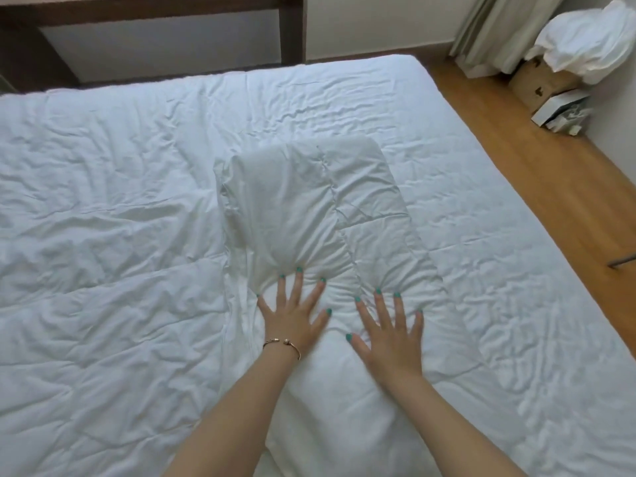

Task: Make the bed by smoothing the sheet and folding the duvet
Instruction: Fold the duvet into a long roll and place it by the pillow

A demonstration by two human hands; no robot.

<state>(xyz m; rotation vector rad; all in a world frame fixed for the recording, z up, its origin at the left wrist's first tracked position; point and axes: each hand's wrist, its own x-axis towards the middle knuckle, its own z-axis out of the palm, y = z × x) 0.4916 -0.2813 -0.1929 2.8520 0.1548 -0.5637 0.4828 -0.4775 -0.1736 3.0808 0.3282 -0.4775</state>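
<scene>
A white folded duvet (309,201) lies as a long padded strip down the middle of the bed, on top of a wrinkled white sheet (103,218). My left hand (292,315), with a gold bracelet on the wrist, presses flat on the duvet with fingers spread. Beside it, my right hand (392,335) also lies flat and spread on the duvet. Cloth puckers around the fingertips of both hands. Neither hand grips anything.
A dark wooden headboard frame (292,29) stands at the far end of the bed. Wooden floor (516,160) runs along the right side. A cardboard box (540,80) with white bedding (592,39) piled on it sits in the far right corner by a curtain (495,25).
</scene>
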